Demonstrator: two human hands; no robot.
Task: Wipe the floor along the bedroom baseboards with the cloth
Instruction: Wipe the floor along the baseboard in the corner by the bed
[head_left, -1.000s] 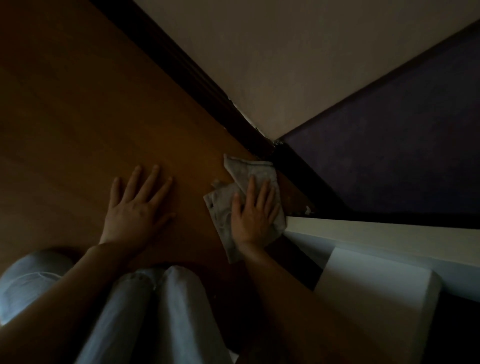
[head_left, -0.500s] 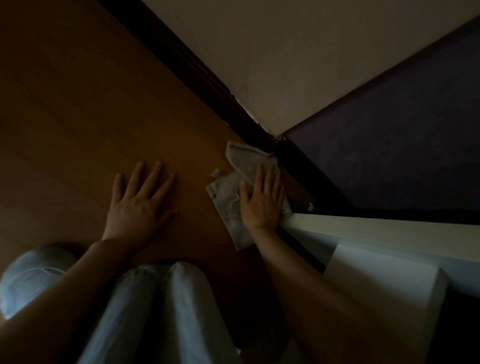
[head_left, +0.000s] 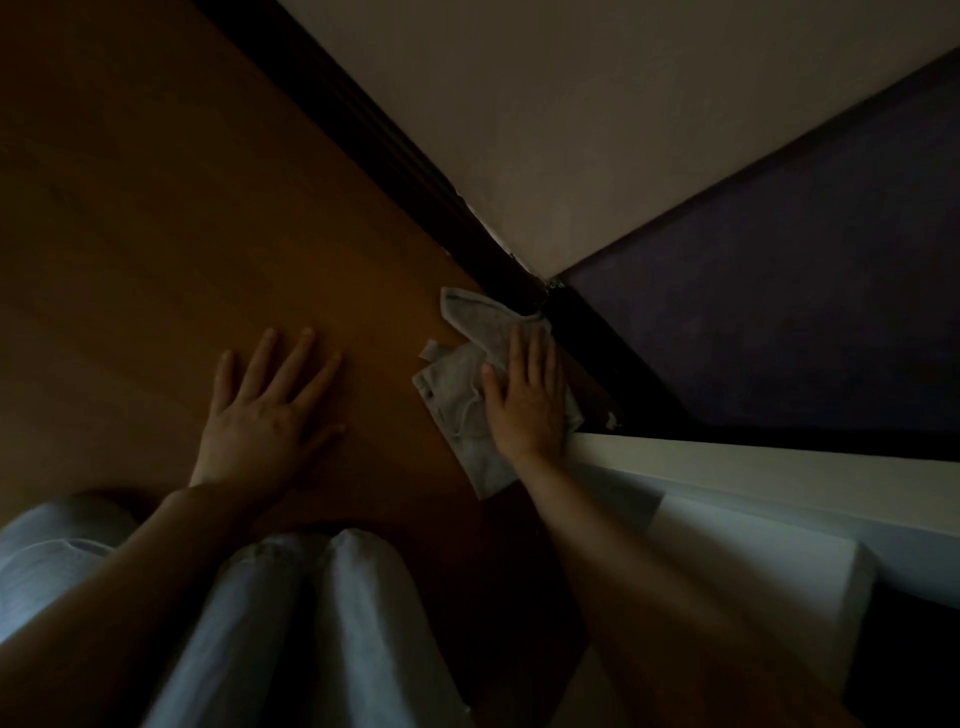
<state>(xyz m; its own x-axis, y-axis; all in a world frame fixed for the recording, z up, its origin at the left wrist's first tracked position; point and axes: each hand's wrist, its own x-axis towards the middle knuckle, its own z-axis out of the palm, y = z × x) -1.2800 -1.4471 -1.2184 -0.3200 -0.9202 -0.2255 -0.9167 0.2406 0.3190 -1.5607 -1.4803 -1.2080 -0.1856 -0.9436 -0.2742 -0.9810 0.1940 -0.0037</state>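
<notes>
Wood floor (head_left: 182, 234) fills the left of the frame, dark baseboard (head_left: 395, 150) running to the corner at centre. Our cloth (head_left: 462, 395) has slid up into that corner. Right hand (head_left: 524, 400) presses it flat, fingers together; left hand (head_left: 260, 415) spread, bracing. Corner reached; the adjoining baseboard comes next.

A single wide-angle head camera looks steeply down and forward from above the kneeling person's knees (head_left: 332, 613) at the wooden floor (head_left: 156, 234). It sits close over the scene, facing a far room corner where the dark baseboard (head_left: 395, 145) meets two walls. A white furniture edge (head_left: 753, 473) fills the near right. No second view shares the scene.
</notes>
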